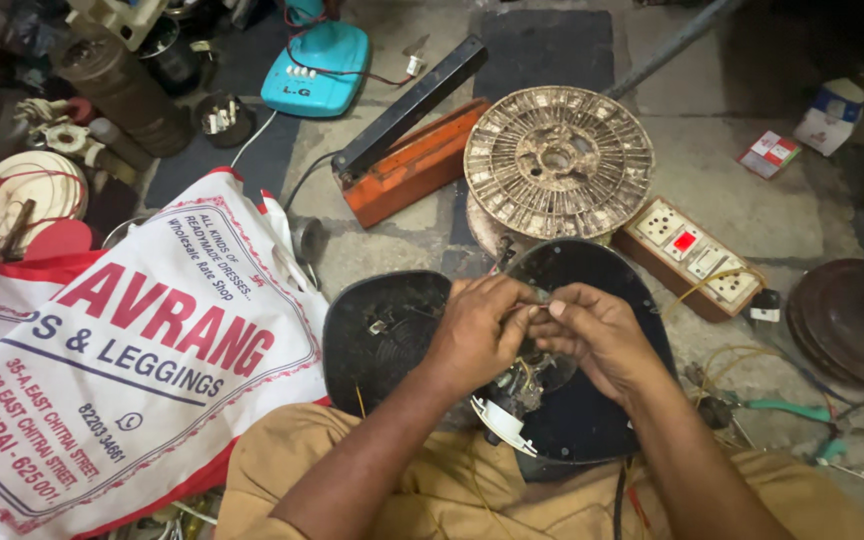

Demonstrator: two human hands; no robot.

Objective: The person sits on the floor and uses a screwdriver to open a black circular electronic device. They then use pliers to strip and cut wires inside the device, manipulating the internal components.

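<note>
Both hands meet in the middle, over a round black base [592, 400] that rests on the person's lap. The left hand [477, 330] and the right hand [597, 335] touch at the fingertips, pinched tight on a small thin thing, maybe a wire; it is too small to tell for sure. A black cover [377, 335] lies at 9 o'clock from the hands, just beside the base. At 12 o'clock sits a dusty round metal core [557, 160]. A white socket board [692, 255] is at 2 o'clock. An orange and black tool [407, 150] lies at 11 o'clock. A big white and red bag [122, 350] is far off at 9 o'clock.
</note>
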